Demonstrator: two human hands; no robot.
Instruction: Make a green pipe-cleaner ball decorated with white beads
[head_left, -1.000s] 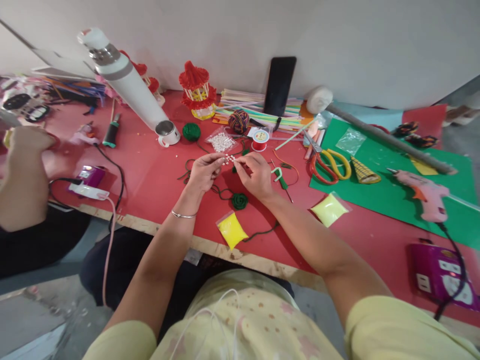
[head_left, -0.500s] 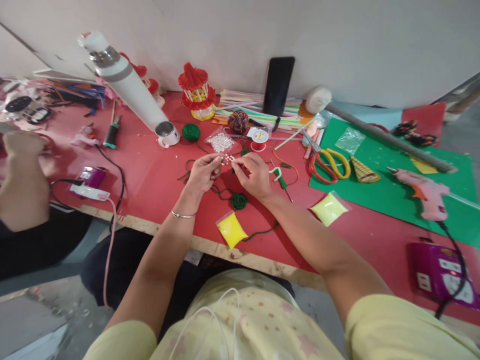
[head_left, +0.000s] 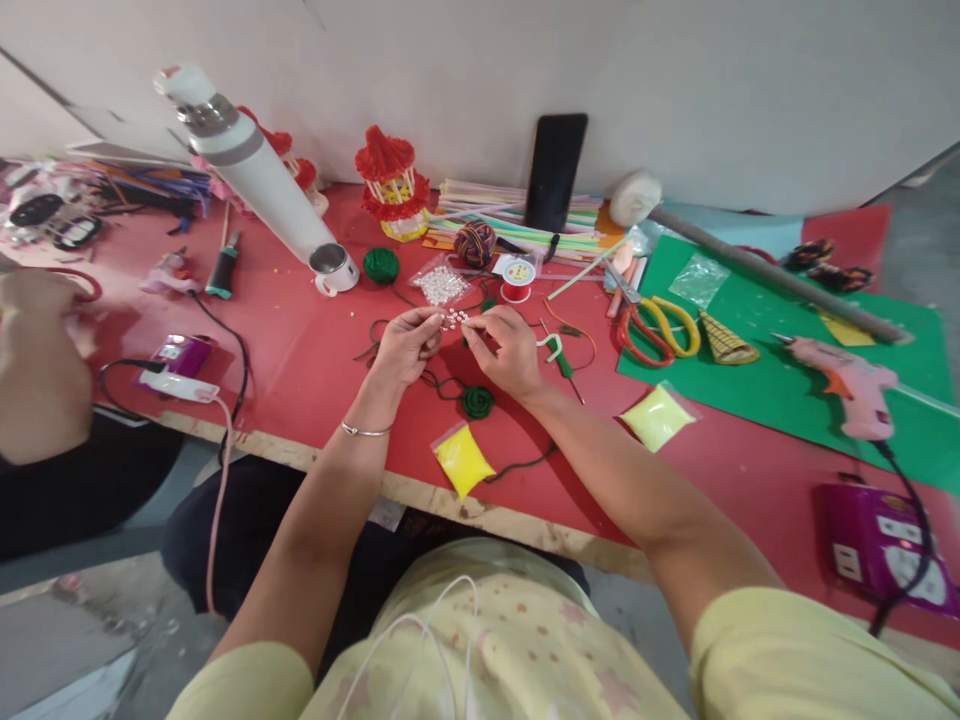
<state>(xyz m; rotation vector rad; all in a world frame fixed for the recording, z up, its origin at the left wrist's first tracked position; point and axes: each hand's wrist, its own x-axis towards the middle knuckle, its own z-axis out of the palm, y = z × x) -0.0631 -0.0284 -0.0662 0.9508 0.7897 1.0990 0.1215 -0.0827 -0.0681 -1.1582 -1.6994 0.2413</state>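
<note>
Between my two hands is a small cluster of white beads (head_left: pixel 456 319), held just above the red tabletop. My left hand (head_left: pixel 409 345) pinches its left side between thumb and forefinger. From the right, my right hand (head_left: pixel 504 350) is pinched at the cluster's other edge. Any thread through the beads is too fine to make out. Just behind lie a clear bag of white beads (head_left: pixel 441 285) and a spool of red thread (head_left: pixel 516 281). Green yarn (head_left: pixel 448 385) trails beneath my hands to a coiled green yarn rosette (head_left: pixel 478 402).
A tall white bottle (head_left: pixel 262 170) leans above a small cup (head_left: pixel 334 270). Scissors (head_left: pixel 652 325), a pink glue gun (head_left: pixel 840 380) and a green sheet (head_left: pixel 795 410) lie right. Yellow packets (head_left: pixel 463 460) sit near the front edge. A co-worker's arm (head_left: pixel 41 370) is at left.
My hands stay almost in place, with the bead cluster shifting slightly between the fingertips. At the far left, the co-worker's hand and forearm have moved.
</note>
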